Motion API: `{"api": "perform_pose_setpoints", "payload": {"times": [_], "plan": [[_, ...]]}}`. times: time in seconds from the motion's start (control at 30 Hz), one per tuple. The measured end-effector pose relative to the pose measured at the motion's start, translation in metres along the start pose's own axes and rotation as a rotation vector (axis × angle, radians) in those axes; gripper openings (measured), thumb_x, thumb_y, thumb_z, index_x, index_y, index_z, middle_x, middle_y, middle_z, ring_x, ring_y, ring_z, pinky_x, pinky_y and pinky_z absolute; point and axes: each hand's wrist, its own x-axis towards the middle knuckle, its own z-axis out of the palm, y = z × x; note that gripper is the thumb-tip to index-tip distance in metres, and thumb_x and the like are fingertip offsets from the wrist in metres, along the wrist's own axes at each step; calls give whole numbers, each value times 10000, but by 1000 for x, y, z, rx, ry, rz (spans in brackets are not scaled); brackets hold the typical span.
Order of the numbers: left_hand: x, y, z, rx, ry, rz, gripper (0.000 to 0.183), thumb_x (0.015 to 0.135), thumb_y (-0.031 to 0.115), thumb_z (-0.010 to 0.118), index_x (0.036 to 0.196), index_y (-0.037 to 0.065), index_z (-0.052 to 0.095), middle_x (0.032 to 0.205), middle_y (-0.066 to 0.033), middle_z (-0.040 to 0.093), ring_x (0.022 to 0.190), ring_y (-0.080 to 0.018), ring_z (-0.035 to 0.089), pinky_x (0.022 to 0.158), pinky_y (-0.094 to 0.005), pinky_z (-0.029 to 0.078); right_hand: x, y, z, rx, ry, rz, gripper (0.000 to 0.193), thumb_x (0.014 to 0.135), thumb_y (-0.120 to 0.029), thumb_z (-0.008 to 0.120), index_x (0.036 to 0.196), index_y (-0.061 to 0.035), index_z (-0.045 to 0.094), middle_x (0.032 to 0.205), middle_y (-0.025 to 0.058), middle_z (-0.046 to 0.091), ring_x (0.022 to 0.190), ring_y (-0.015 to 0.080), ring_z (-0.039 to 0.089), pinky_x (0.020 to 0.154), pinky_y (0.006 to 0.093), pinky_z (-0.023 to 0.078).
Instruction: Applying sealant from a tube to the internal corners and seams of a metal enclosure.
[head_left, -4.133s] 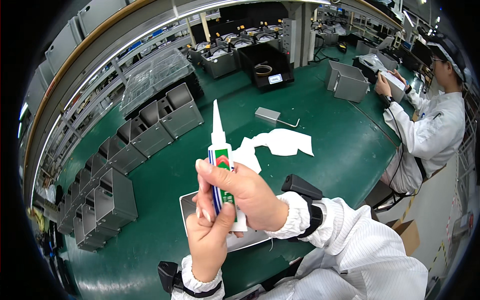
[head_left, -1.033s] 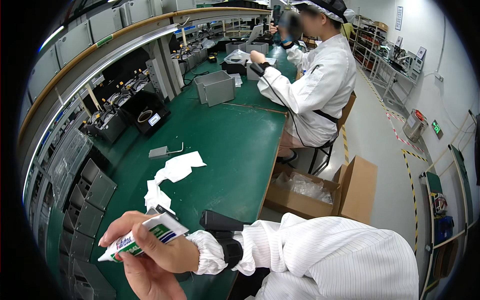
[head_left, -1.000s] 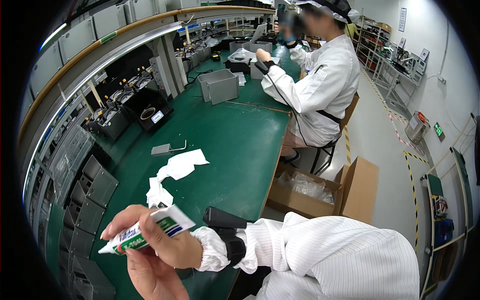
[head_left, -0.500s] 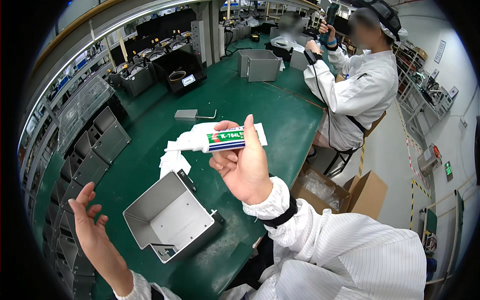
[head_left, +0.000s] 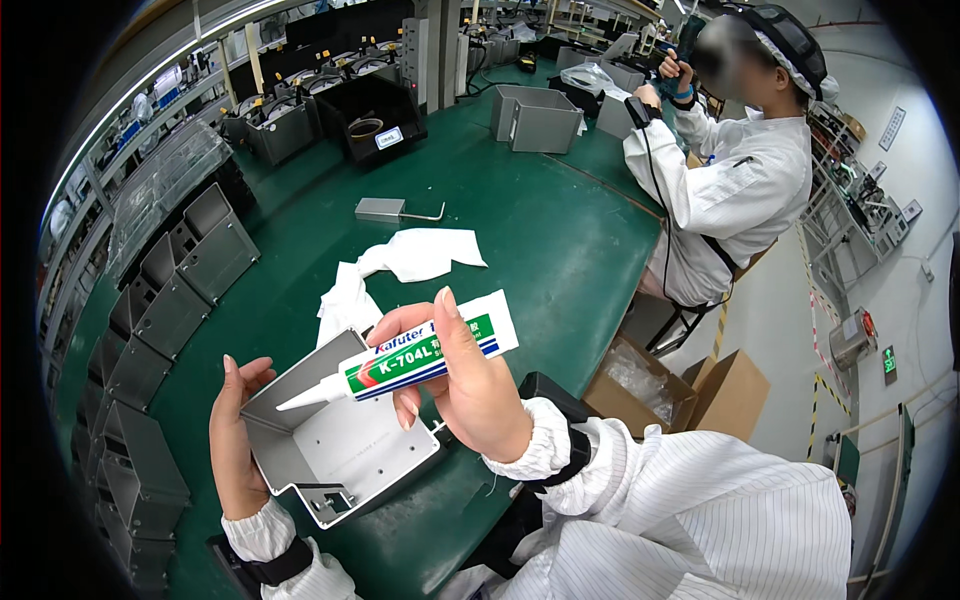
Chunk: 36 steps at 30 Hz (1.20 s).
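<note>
A white, green and blue glue tube (head_left: 425, 352) with a long white nozzle is pinched between the thumb and fingers of my right hand (head_left: 480, 395). Its nozzle points left, over the open grey metal box (head_left: 345, 440) on the green bench. Small holes show in the box's floor, and small fittings sit at its near corner. My left hand (head_left: 238, 440) is at the box's left wall, fingers stretched along it with nothing in them; whether it touches the wall I cannot tell. White wiping paper (head_left: 425, 255) lies crumpled behind the box.
A small grey block (head_left: 380, 209) with a hex key (head_left: 425, 215) lies farther back. Similar grey boxes (head_left: 215, 255) line the left side. A black bin (head_left: 365, 125) and another grey box (head_left: 535, 120) stand behind. A co-worker (head_left: 740, 180) sits at right, near an open carton (head_left: 690, 395).
My right hand has brought the tube nearer and lower, over the box, off the white paper. My left hand has moved right, up to the box's left wall.
</note>
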Motion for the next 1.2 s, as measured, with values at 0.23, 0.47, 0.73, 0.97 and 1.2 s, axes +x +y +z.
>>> {"api": "perform_pose_setpoints", "payload": {"times": [0.23,0.47,0.73,0.97,1.2], "plan": [[-16,-8,1,-142,-38,-59,639,939,568,522,1118,-38,618,978,-99,625,924,-192,616,807,-303,497,-15,10,1,-74,37,45,779,996,-613,130,1022,11,596,796,112,665,584,116,581,561,227,485],[-39,-22,-1,-250,44,-120,611,919,601,532,1168,43,557,1102,-77,596,981,-185,612,831,-319,503,-21,15,1,-20,67,70,794,995,-620,129,1001,9,612,783,103,658,584,106,542,558,225,446],[-49,-14,11,-397,83,-102,631,932,623,482,1157,39,560,1094,-60,607,980,-187,618,850,-326,507,-30,18,-9,-11,87,50,755,1008,-583,159,996,-2,640,800,72,654,621,85,513,579,206,412],[-66,-14,28,-442,144,-111,505,952,533,521,1076,51,609,1027,-57,654,903,-196,657,821,-345,538,-39,19,-23,45,75,47,782,987,-630,183,950,-14,663,803,49,648,608,69,500,552,203,386],[-75,-15,38,-513,48,-109,469,950,496,546,1106,57,606,1079,-72,647,974,-213,641,857,-363,525,-41,9,-26,61,118,8,786,986,-635,183,909,-15,660,781,44,645,560,62,478,516,199,356]]}}
